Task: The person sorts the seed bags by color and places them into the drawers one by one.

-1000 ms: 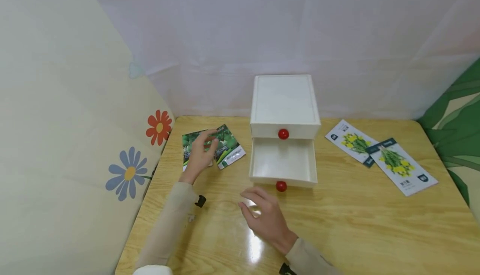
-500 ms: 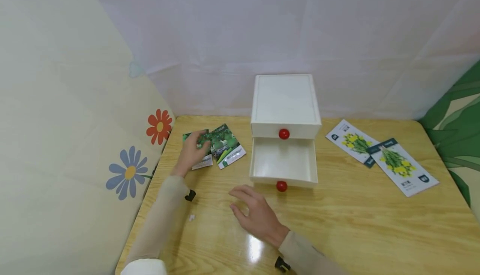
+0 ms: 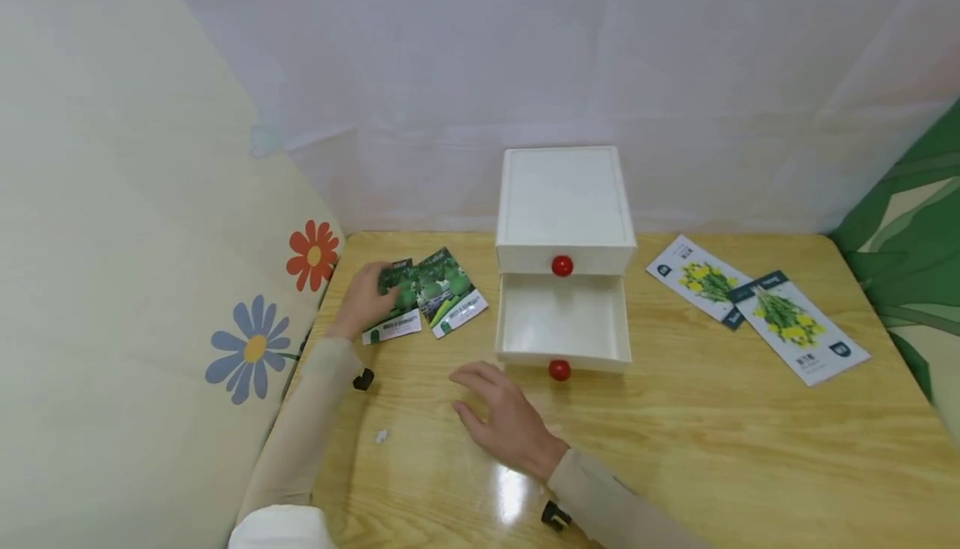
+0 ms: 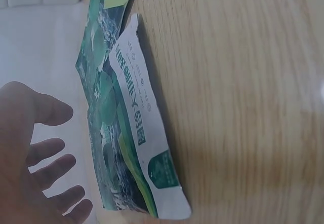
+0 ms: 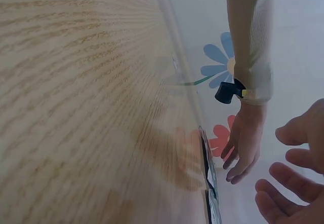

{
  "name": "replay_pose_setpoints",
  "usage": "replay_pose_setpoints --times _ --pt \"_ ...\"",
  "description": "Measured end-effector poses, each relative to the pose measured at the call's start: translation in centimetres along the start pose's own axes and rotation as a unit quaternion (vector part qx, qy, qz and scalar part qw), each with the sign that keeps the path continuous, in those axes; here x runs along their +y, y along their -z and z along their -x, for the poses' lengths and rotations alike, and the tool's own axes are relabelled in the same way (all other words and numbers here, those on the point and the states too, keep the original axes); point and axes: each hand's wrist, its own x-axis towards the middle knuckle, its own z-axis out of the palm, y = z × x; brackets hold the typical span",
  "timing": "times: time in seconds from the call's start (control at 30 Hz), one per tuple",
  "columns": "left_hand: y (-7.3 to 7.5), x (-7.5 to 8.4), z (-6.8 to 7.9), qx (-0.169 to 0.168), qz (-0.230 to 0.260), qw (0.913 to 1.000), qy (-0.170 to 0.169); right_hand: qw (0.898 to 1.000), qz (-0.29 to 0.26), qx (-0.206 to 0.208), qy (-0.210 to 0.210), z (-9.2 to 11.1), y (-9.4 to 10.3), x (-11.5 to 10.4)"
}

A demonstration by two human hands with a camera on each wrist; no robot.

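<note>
My left hand [image 3: 363,301] hovers over the left edge of a green seed packet [image 3: 395,328], its fingers loosely bent and holding nothing. In the left wrist view, a gap shows between the left fingers [image 4: 53,150] and that packet. A second green packet [image 3: 453,292] lies beside the first on its right, their edges meeting or overlapping. My right hand [image 3: 510,428] floats above the table in front of the drawer unit, thumb and fingers apart, with nothing in it. The right wrist view shows its relaxed fingers [image 5: 293,183] away from the wooden surface.
A white two-drawer unit [image 3: 566,199] stands at the back, its lower drawer [image 3: 540,359] pulled out and its upper drawer in. Two yellow-flower seed packets, one [image 3: 693,278] partly under the other [image 3: 798,328], lie at the right. A small pale scrap [image 3: 381,436] lies near the left forearm.
The left hand has shifted left and slightly toward me, uncovering more of the left green packet. The right hand has drifted a little left. The packets and drawers stay put.
</note>
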Motion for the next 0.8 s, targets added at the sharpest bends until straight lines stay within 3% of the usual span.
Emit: replay_pose_setpoints --times 0.53,0.8 --pt "1.2 -0.5 -0.5 -0.011 -0.049 0.9987 0.011 0.999 0.044 -0.004 0.027 -3.1 -1.6 -0.1" --pt "1.6 -0.9 -1.2 -0.047 -0.056 0.9967 0.035 0.997 0.056 -0.007 0.052 -4.7 -2.9 -0.4"
